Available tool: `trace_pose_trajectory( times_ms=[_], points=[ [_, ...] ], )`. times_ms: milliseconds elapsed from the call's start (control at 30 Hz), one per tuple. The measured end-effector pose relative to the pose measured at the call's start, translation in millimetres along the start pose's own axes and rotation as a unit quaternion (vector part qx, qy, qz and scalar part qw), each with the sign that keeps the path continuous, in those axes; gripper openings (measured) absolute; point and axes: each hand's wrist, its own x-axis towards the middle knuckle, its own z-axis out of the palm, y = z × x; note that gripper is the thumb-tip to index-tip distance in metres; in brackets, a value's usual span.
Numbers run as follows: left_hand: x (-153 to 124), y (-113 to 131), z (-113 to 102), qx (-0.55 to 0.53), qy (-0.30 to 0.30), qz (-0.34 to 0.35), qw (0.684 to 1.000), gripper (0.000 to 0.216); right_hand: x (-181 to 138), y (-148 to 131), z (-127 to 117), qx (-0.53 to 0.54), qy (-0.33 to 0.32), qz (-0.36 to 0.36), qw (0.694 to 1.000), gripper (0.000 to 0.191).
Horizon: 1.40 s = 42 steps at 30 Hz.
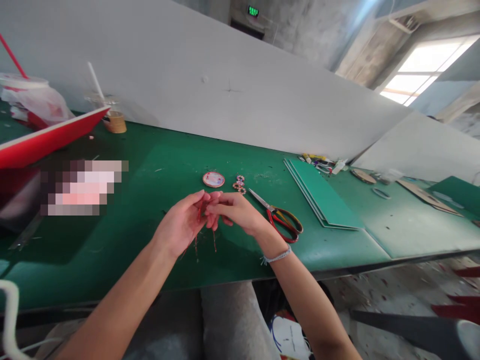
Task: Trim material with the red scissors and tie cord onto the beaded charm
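My left hand (182, 222) and my right hand (234, 209) meet above the green table, fingertips together. Thin red cords (215, 241) hang down from between the fingers of both hands; what else they may pinch is hidden. Just beyond my fingers lie a small oval piece with a pale, patterned face (213, 179) and a brownish-red rim, and a cluster of small beaded rings (239, 185). To the right of my right hand rests a pair of scissors (279, 215) with red and yellow handles, its tips pointing away and left.
Green boards (326, 197) are stacked at the right, with a pile of small tools (318, 162) behind them. A cup with a white straw (112, 115) and a red panel (56, 137) stand at the left. A white partition (210, 90) borders the table's back.
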Motion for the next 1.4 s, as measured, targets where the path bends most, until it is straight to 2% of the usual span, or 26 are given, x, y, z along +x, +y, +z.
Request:
trace_pose_trajectory(
  times_ms=[100,200,333,500,667,800,1000,1200,1400],
  points=[
    [2,-1,0,-0.001,0.005,0.015,1.0,0.027,1,2,0,-0.008,0.018,0.007,1.0,0.015],
    [3,-3,-1,0.008,0.002,0.043,0.999,0.023,0,1,0,-0.045,0.028,-0.015,0.998,0.022],
    [5,-7,-4,0.027,0.004,0.09,0.996,0.01,-2,0,1,-0.116,0.031,-0.054,0.991,0.021],
    [6,-9,-5,0.025,0.022,0.135,0.99,0.009,0,3,4,-0.167,0.046,-0.086,0.981,0.019],
    [5,-8,-4,0.026,0.028,0.139,0.989,0.007,2,5,7,-0.122,0.033,-0.085,0.988,0.021],
    [4,-7,-4,0.043,0.007,0.123,0.991,0.008,2,6,10,-0.086,0.013,-0.047,0.995,0.022],
    [4,-7,-6,0.022,0.007,0.117,0.993,0.007,1,6,6,-0.138,-0.027,-0.042,0.989,0.019],
    [4,-4,-4,-0.058,0.023,0.121,0.991,0.022,-2,2,3,-0.171,-0.107,-0.002,0.979,0.019],
    [3,0,-1,-0.109,0.042,0.102,0.988,0.029,-9,-8,-5,-0.222,-0.194,0.055,0.954,0.023]
  ],
)
